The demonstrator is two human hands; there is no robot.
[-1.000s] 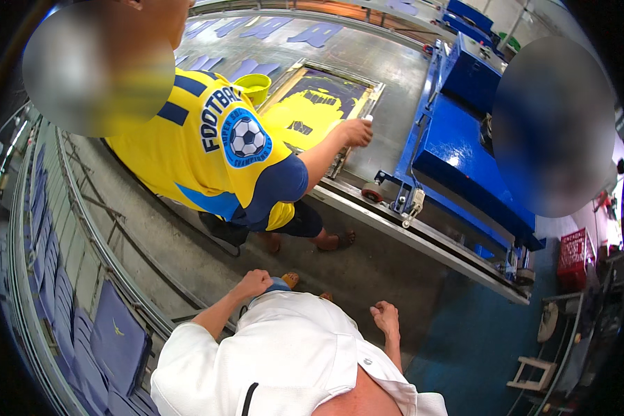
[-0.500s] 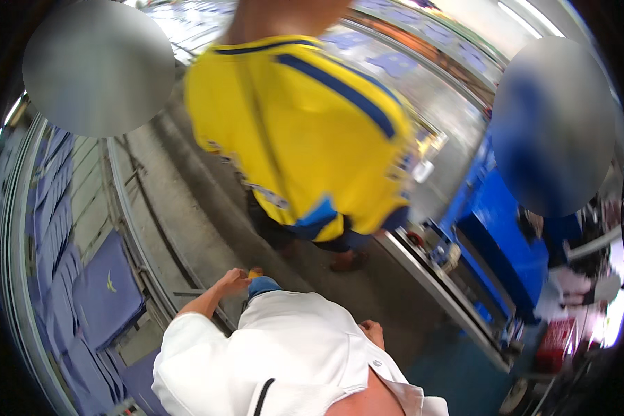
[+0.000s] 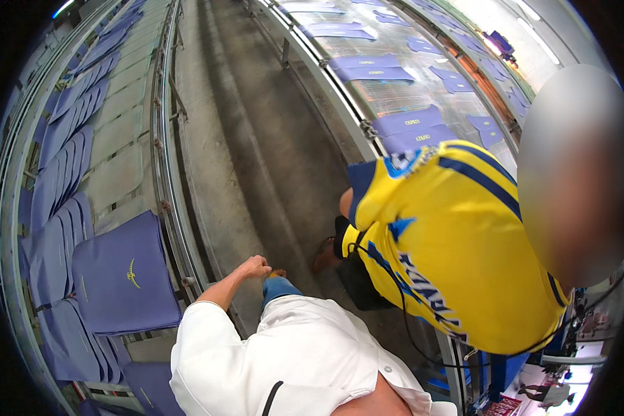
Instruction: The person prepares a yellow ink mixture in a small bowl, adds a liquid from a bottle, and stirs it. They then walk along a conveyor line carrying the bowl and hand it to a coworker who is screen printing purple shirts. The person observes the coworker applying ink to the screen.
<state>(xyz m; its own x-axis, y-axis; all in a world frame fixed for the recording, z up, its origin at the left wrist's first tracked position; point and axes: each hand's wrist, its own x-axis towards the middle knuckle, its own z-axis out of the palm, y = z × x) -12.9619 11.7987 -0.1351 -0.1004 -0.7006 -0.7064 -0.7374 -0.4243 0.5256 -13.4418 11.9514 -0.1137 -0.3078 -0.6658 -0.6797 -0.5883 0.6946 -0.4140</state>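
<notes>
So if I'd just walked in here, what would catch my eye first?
Probably the co-worker in the bright yellow jersey with blue stripes, standing close at right beside the long table of printed blue fabric pieces. Next, the rows of dark blue fabric panels laid out on the rack at left. Between them runs a grey concrete aisle, with the person's empty left hand loosely curled over it.
</notes>
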